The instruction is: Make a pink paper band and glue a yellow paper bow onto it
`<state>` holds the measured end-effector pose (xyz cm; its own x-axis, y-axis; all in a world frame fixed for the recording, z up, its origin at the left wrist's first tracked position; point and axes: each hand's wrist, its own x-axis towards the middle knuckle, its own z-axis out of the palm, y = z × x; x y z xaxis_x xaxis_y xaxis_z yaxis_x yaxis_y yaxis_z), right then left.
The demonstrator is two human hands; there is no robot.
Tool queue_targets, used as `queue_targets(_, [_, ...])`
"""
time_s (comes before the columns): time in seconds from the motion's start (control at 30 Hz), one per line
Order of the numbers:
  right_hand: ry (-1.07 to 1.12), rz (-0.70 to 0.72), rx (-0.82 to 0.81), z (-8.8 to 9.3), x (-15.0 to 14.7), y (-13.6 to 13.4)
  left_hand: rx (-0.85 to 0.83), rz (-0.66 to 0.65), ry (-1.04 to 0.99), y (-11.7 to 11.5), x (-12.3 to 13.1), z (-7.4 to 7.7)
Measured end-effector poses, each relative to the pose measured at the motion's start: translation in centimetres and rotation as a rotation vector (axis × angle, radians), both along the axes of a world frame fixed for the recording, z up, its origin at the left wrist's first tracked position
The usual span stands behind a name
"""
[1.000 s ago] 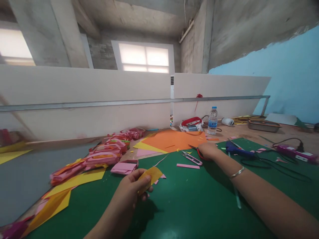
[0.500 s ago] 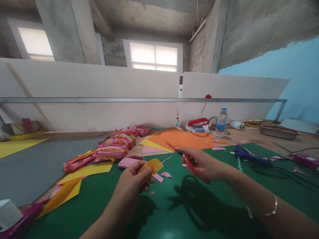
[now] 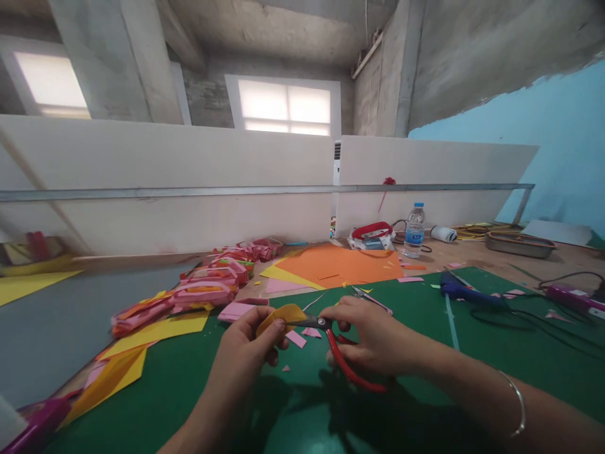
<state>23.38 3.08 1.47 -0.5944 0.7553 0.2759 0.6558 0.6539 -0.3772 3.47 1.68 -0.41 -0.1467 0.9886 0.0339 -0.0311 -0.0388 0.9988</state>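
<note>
Between the thumb and fingers of my left hand is a small yellow-orange piece of paper, slightly curled. My right hand grips red-handled scissors. Their dark blades point left and meet the right edge of the paper. Below and behind the blades, pink paper scraps lie on the green mat. A folded pink paper piece rests just behind my left hand. Close behind my right hand lies a slim metal tool with pink handles, partly hidden.
Pink paper bundles line the left, beside yellow sheets. Orange paper lies at the back, near a water bottle. On the right are a blue glue gun, cables and a grey tray. A white panel stands behind.
My right hand has turned the scissors from pointing away to pointing left, bringing the blades to the paper. My left hand still holds the paper. The view has shifted slightly.
</note>
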Motion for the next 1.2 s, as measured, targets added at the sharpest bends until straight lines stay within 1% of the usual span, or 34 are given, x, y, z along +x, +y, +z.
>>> queue_targets(0.27, [0.006,0.015,0.004,-0.09,0.04,-0.11,0.006,-0.001,0.071,-0.25,0.05,0.23])
queue_targets(0.47, [0.001,0.022,0.006,-0.2,0.1,0.06,0.014,-0.001,0.063,-0.13,0.0,0.15])
queue_targets(0.63, [0.001,0.009,0.008,-0.22,0.15,0.09,0.01,0.024,0.078,-0.09,0.01,0.18])
queue_targets(0.8, [-0.006,0.021,0.005,-0.12,0.11,0.15,0.01,0.008,0.057,-0.08,0.05,0.15])
queue_targets(1.0, [-0.017,0.022,0.032,-0.25,0.2,0.26,-0.015,0.006,-0.013,0.06,0.09,-0.06])
queue_targets(1.2, [-0.034,0.034,0.031,-0.12,0.16,0.27,-0.029,0.013,-0.011,0.1,0.05,-0.11])
